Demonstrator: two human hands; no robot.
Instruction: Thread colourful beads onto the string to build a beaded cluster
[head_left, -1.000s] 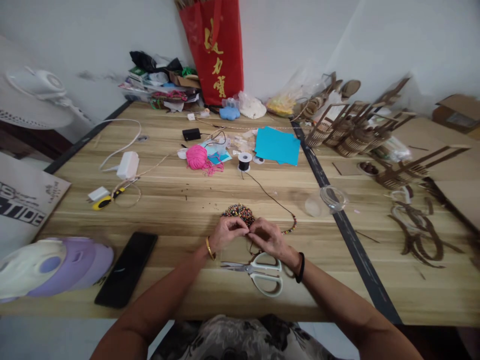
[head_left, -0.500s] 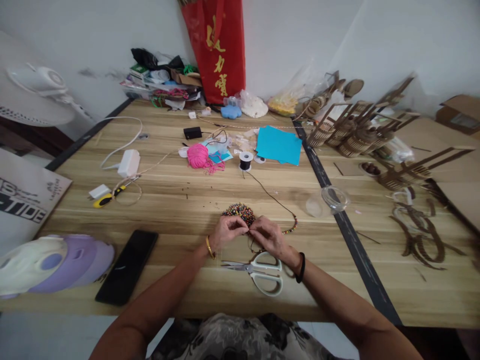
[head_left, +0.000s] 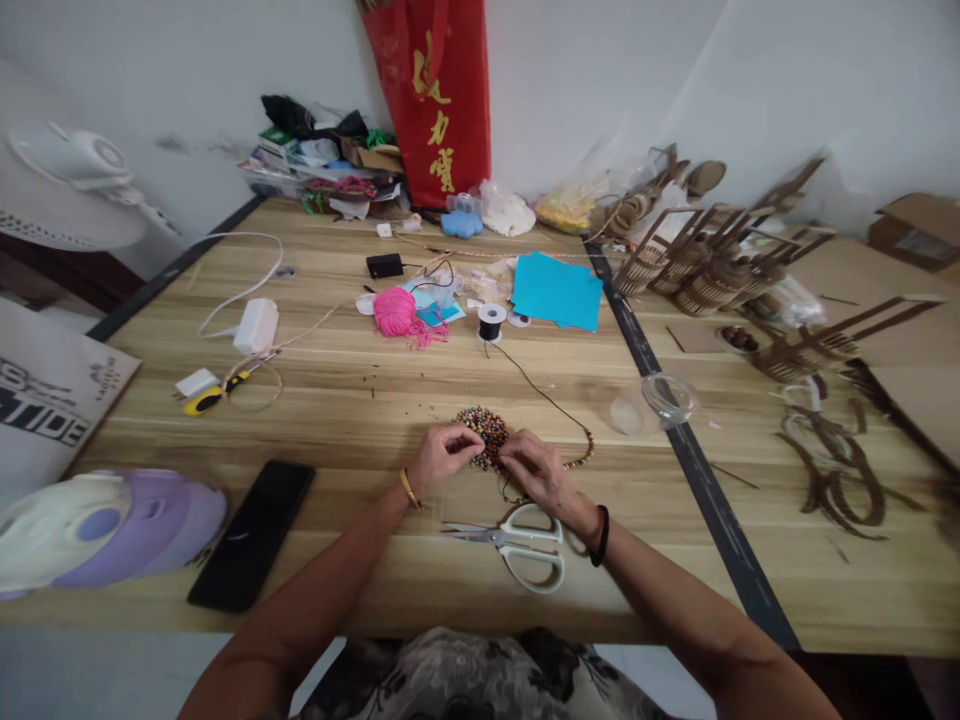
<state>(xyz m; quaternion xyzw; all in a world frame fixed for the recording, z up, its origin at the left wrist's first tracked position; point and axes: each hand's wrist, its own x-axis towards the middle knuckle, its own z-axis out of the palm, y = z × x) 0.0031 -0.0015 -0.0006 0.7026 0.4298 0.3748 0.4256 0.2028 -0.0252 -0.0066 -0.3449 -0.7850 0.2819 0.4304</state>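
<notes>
A small heap of multicoloured beads (head_left: 491,425) lies on the wooden table in front of me. At its left edge, my left hand (head_left: 444,458) has thumb and forefinger pinched together; whatever sits between the tips is too small to make out. My right hand (head_left: 538,470) pinches the thin dark cord at the heap's right side, and a loop of it hangs under the fingers. Strung beads (head_left: 589,447) sit on the dark cord (head_left: 536,383), which runs back to a spool (head_left: 491,322). White-handled scissors (head_left: 517,545) lie close below my hands.
A black phone (head_left: 251,535) and a purple-and-white container (head_left: 142,525) lie to the left. Pink yarn (head_left: 395,312) and blue sheets (head_left: 557,290) are farther back. To the right are a clear coil (head_left: 669,397) and small woven baskets (head_left: 712,275).
My left hand has moved left, away from the right fingertips, to the bead heap's left edge. My right hand stays almost in place.
</notes>
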